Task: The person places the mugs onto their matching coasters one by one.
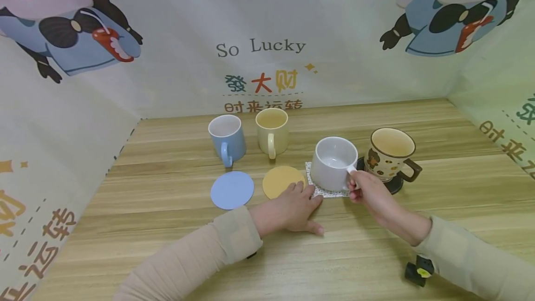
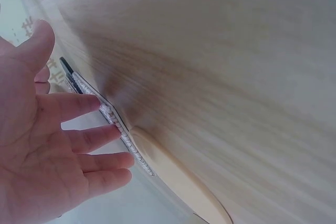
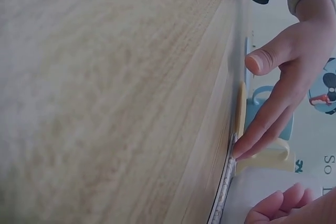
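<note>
A white mug stands on a square speckled coaster. My right hand pinches the mug's handle on its right side; in the right wrist view its curled fingers show beside the mug. My left hand lies with fingers extended, fingertips at the left edge of the speckled coaster and over the edge of a round yellow coaster. In the left wrist view the left palm shows, its straight fingers reaching the coaster's edge.
A blue mug and a yellow mug stand behind, with a round blue coaster in front of the blue one. To the right, a cream mug with brown handle stands on a black coaster. Printed cloth walls enclose the table.
</note>
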A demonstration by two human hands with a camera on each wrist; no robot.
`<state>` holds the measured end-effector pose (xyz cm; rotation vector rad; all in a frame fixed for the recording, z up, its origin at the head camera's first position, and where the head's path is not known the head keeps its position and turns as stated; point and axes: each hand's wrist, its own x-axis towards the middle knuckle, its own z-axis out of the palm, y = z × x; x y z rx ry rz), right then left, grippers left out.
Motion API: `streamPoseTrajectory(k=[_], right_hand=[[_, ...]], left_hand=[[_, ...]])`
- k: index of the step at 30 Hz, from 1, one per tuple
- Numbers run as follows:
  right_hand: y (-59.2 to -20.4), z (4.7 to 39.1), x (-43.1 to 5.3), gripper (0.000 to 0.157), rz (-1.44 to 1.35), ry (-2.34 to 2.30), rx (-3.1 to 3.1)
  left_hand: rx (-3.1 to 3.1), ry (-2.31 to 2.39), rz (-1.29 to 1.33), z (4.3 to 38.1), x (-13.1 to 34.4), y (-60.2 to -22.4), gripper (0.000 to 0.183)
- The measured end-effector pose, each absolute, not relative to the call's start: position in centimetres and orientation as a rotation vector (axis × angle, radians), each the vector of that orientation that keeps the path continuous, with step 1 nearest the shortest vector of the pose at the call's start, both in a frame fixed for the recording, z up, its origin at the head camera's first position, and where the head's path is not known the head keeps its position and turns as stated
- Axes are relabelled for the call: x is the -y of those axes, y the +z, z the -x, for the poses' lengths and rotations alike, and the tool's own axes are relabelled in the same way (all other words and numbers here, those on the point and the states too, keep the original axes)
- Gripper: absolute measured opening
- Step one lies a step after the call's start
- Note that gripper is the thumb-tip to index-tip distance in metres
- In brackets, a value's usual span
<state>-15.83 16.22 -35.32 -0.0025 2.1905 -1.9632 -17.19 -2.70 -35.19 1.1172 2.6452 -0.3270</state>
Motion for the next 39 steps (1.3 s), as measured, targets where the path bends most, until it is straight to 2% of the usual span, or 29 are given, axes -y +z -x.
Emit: streamPoseTrajectory(k=[4, 9, 13, 17, 21, 26, 30, 33, 39], right_hand=[[-35.0, 15.7, -16.5, 0.03, 0.006, -1.834, -2.313], [-34.3, 15.3, -17.0, 0.037, 0.119, -1.446, -2.713], [-33.9, 14.7, -17.1, 0.033, 0.309, -1.149, -3.024], [-33.6, 14.1, -17.0, 0.036, 0.507, -0.911, -3.257], [-33.7, 13.8, -16.4, 0.034, 0.884, -0.668, -3.459], [-34.5, 13.9, -14.8, 0.035, 1.379, -0.5, -3.482], [-35.3, 14.1, -13.4, 0.039, 1.578, -0.37, -3.381], [-35.8, 14.2, -12.4, 0.041, 1.578, -0.272, -3.293], [-36.4, 14.3, -11.0, 0.049, 1.332, -0.228, -3.047]], left_hand=[[-2.639, -0.31, -1.104, 17.2, 2.7, -35.2, 0.081], [-2.631, -0.25, -1.099, 17.1, 2.8, -35.3, 0.078], [-2.629, -0.153, -1.114, 17.2, 3.3, -35.6, 0.074], [-2.64, -0.064, -1.196, 17.3, 4.5, -35.6, 0.072], [-2.697, 0.077, -1.215, 17.8, 6.3, -35.3, 0.066], [-2.811, 0.408, -1.03, 18.9, 8.4, -34.4, 0.053], [-2.827, 0.796, -0.803, 20.1, 9.6, -33.9, 0.045], [-2.786, 1.112, -0.597, 21.3, 10.3, -33.8, 0.04], [-2.706, 1.468, -0.23, 23.4, 10.9, -34.2, 0.041]])
